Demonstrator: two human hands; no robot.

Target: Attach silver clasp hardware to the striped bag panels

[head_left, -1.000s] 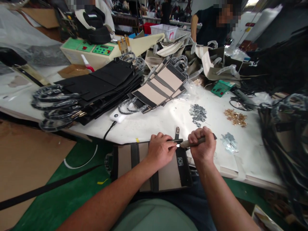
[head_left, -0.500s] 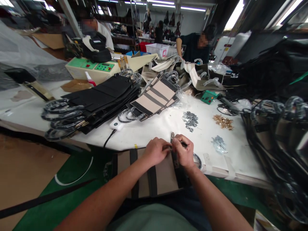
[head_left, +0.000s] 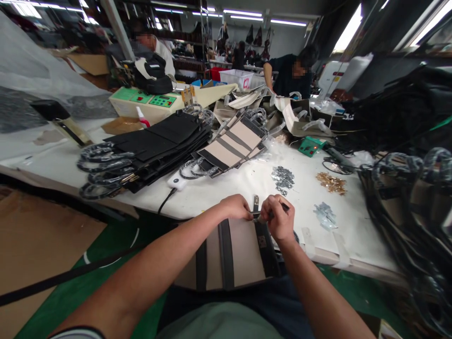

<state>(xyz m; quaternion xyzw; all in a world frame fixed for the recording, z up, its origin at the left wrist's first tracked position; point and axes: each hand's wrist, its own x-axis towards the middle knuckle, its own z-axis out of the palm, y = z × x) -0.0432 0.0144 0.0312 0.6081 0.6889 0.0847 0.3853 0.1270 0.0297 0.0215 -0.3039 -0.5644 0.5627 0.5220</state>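
A beige bag panel (head_left: 244,254) with black bands lies across my lap and against the table edge. From its far side a short black strap tab (head_left: 256,201) with a metal fitting sticks out onto the table. My left hand (head_left: 236,207) pinches the base of this tab between thumb and fingers. Close beside it, my right hand (head_left: 281,219) is closed round a small dark-handled tool (head_left: 285,207), whose tip is hidden by the fingers. A small square metal plate (head_left: 262,241) sits on the panel's black edge band, below my right hand.
Silver plates (head_left: 282,180), gold-coloured pieces (head_left: 331,182) and clear-wrapped bits (head_left: 325,215) lie in piles on the white table (head_left: 233,188). Stacked black bag panels (head_left: 158,146) are at left, beige ones (head_left: 233,143) behind. Bags (head_left: 391,207) crowd the right. A co-worker (head_left: 291,70) bends over the far side.
My view has shifted, so the table things appear further right. My hands have drawn slightly apart, uncovering more of the strap tab, and my left forearm lies further across the panel.
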